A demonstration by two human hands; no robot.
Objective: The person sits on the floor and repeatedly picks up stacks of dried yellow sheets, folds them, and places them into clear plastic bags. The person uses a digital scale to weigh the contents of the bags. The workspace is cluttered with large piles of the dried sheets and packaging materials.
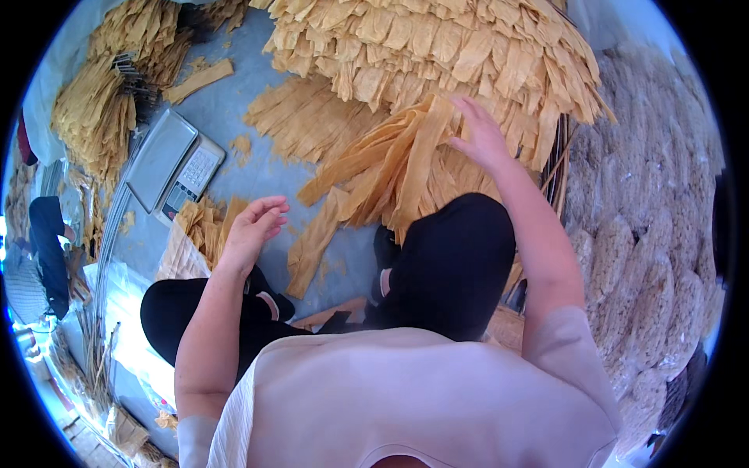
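My right hand (481, 136) touches or hovers at the upper end of a bunch of folded yellow-brown sheet strips (398, 158), its fingers apart; whether it grips any is unclear. The strips look like dried tofu skin. They fan out in front of my right knee, over flatter layers of the same material (316, 114). My left hand (254, 231) is raised above the floor with its fingers loosely curled and nothing in it. A clear plastic bag (182, 254) with crumpled strips (202, 228) lies beside that hand. Beyond it stands a digital scale (190, 169) with a metal pan (164, 155).
A large layered heap of strips (433, 47) rises ahead. Filled clear bags (638, 205) are stacked on the right. More strips (96, 117) and thin rods (111, 234) lie at the left. Another person's dark-clothed leg (48, 251) shows at the far left.
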